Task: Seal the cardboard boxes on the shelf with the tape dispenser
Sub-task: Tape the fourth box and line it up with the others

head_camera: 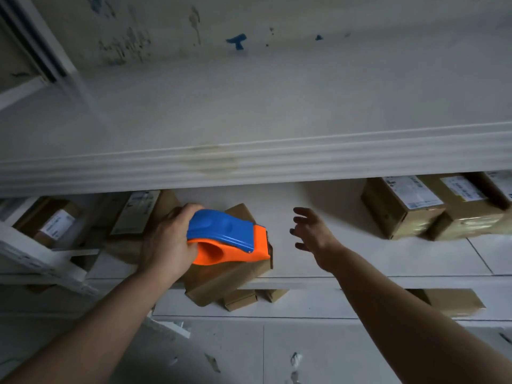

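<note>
Tape dispenser: one, blue on top and orange beneath (227, 236), gripped in the left hand and lying over the top of a plain brown box; whether it presses on the cardboard cannot be told.
Left hand: (169, 239) clenched round the dispenser's orange handle, fingers tucked under it, thumb side up.
Right hand: (313, 236) released, fingers spread and slightly bent, grasping nothing, held over the white shelf board (360, 259) just right of the dispenser.
Plain brown box: one (230, 273), directly under the left hand, set askew, its near corner jutting past the shelf's front edge.
Boxes left of the left hand: two labelled cartons in dim light, the nearer carton (138, 214) just beside the hand, the farther carton (47, 220) well beyond it.
Boxes right of the right hand: two labelled cartons side by side, the first (401, 209) and the second (468, 214), well apart from the hand; a third is cut off at the frame's edge.
Lower shelf: two small boxes (239, 299) below the left hand's box, and one larger box (454, 302) beneath the right forearm.
Upper shelf rail: one, white and stained (249, 162), above both hands.
</note>
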